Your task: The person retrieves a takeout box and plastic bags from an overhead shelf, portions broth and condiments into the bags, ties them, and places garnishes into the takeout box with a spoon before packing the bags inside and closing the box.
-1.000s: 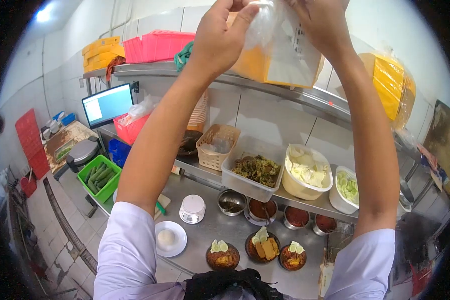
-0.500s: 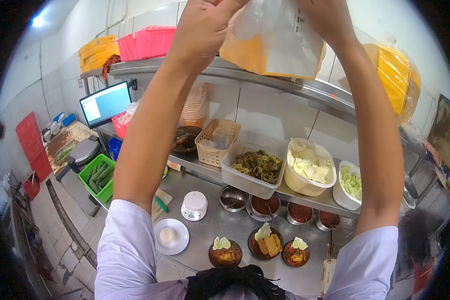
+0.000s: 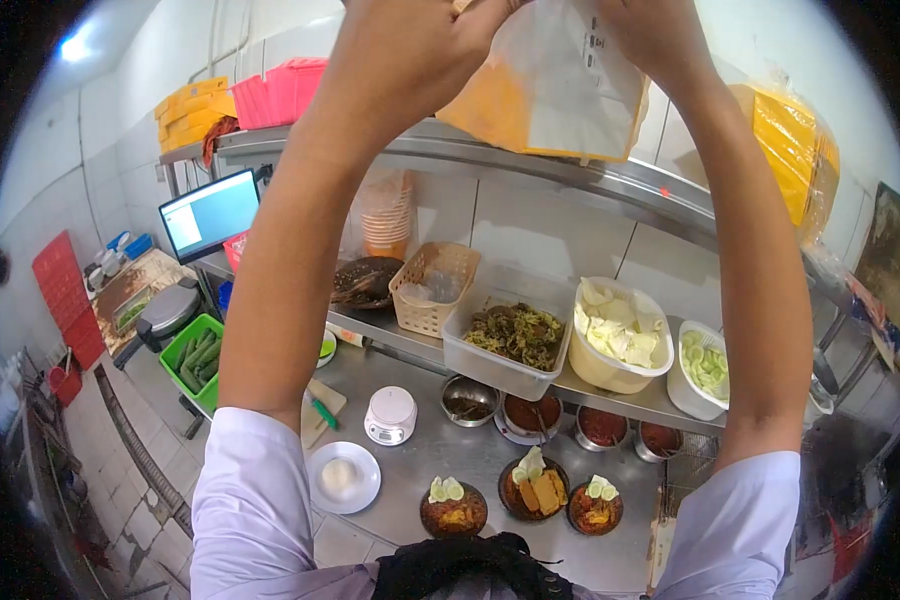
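my left hand (image 3: 420, 60) and right hand (image 3: 660, 40) flank the wrapped pack (image 3: 570, 105) at the shelf (image 3: 570, 173); fingertips out of view, i cannot tell their grip. below them, three food portions (image 3: 456, 514) sit already garnished.

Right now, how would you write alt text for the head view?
A person's left hand and right hand, partly cut off by the top edge, are raised at a yellow and white package by an upper shelf. Below, food tubs line a lower shelf, and three dishes of food and a white scale stand on a steel counter.
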{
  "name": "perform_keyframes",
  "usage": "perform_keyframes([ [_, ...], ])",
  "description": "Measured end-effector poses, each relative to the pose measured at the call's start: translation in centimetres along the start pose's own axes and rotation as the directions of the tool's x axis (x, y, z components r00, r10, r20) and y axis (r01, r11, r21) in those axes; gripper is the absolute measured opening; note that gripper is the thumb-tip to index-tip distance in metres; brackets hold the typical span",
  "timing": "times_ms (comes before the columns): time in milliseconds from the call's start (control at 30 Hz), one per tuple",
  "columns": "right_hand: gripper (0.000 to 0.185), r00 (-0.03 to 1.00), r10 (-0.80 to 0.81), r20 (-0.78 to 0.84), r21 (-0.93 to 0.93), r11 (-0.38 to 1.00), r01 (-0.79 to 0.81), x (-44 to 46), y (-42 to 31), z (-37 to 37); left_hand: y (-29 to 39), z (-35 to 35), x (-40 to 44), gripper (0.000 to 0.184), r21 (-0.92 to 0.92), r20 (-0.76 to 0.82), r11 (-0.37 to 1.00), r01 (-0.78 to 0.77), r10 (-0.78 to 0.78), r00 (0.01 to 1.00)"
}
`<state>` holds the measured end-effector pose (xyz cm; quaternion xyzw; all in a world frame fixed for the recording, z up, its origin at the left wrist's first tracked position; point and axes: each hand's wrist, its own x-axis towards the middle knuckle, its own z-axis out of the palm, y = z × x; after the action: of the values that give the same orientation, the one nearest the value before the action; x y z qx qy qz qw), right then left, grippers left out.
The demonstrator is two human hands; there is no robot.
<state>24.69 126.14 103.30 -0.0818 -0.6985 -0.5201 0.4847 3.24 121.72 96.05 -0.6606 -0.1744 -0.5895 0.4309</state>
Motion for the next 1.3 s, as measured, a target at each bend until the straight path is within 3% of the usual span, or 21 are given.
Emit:
perform_keyframes([
  [67,0.020,1.000,-0.010,0.000,0.012,1.000,0.010,0.1,0.1,0.1,-2.2,1.6,-0.6,0.023,-0.294,-0.058,0.955,-0.046,0.030,0.998],
  [100,0.020,1.000,-0.014,-0.002,0.023,1.000,0.014,0.1,0.1,0.2,-2.7,2.1,-1.2,0.022,-0.539,-0.002,0.841,0.052,-0.064,0.998],
  [167,0.020,1.000,-0.016,-0.008,0.041,0.999,0.016,0.1,-0.1,0.2,-3.1,3.1,-2.1,0.020,-0.876,0.177,0.418,0.240,-0.183,0.967],
  [267,0.020,1.000,-0.011,-0.015,0.059,0.998,0.012,0.2,-0.4,0.2,-2.8,4.0,-2.0,0.021,-0.979,0.113,0.149,0.135,-0.149,0.982],
  [333,0.019,1.000,0.009,-0.019,0.067,0.998,-0.008,0.2,-0.7,0.0,-1.2,2.9,-2.0,0.024,-0.936,0.271,0.126,0.329,-0.338,0.901],
  [367,0.019,0.992,0.034,-0.118,0.063,0.998,-0.026,0.0,-1.2,0.2,-0.4,2.2,-1.7,0.025,-0.902,0.342,0.101,0.419,-0.426,0.838],
  [500,0.019,0.943,0.051,-0.330,0.071,0.997,-0.029,-1.7,-3.7,0.0,-0.9,1.4,-0.7,0.031,-0.842,0.357,0.192,0.504,-0.502,0.788],
  [633,0.018,0.980,0.102,-0.172,0.244,0.968,-0.058,-2.2,-7.1,-1.0,-0.7,0.9,0.4,0.031,-0.799,0.358,0.270,0.537,-0.502,0.787],
  [733,0.016,0.913,0.399,-0.081,0.494,0.812,-0.311,-1.4,-7.9,-1.4,-0.8,0.7,0.5,0.029,-0.803,0.366,0.287,0.522,-0.452,0.813],
  [767,0.016,0.898,0.439,0.016,0.512,0.768,-0.384,-0.8,-8.0,-2.2,-1.0,0.6,0.5,0.028,-0.806,0.370,0.292,0.515,-0.431,0.823],
  [833,0.016,0.841,0.496,0.213,0.526,0.667,-0.527,0.2,-8.5,-3.7,-0.8,0.3,0.3,0.026,-0.772,0.319,0.432,0.466,-0.370,0.872],
  [900,0.016,0.886,0.454,0.094,0.377,0.808,-0.454,-0.1,-10.2,-3.9,-0.8,0.1,0.2,0.024,-0.739,0.310,0.500,0.452,-0.343,0.887],
  [967,0.016,0.887,0.445,0.120,0.314,0.831,-0.460,-0.2,-10.2,-3.7,-0.9,0.3,0.1,0.022,-0.721,0.338,0.498,0.483,-0.356,0.871],
  [1067,0.016,0.836,0.465,0.292,0.315,0.778,-0.544,0.2,-8.7,-4.1,-0.9,0.5,-0.5,0.029,-0.752,0.292,0.533,0.389,-0.261,0.920],
  [1133,0.017,0.837,0.443,0.321,0.256,0.811,-0.526,0.3,-9.2,-5.1,-0.4,-0.3,0.1,0.036,-0.607,0.228,0.735,0.303,-0.203,0.952],
  [1167,0.018,0.835,0.450,0.317,0.277,0.798,-0.535,0.0,-9.2,-4.9,-0.2,-0.5,0.2,0.040,-0.519,0.203,0.817,0.251,-0.168,0.965],
  [1233,0.020,0.818,0.469,0.334,0.363,0.737,-0.571,-0.4,-8.4,-4.5,-2.2,0.8,0.8,0.043,-0.588,0.258,0.783,0.202,-0.055,0.965],
  [1300,0.022,0.773,0.490,0.404,0.516,0.576,-0.634,-0.5,-6.6,-4.3,-2.1,0.9,0.8,0.042,-0.565,0.300,0.787,0.249,-0.086,0.950],
])
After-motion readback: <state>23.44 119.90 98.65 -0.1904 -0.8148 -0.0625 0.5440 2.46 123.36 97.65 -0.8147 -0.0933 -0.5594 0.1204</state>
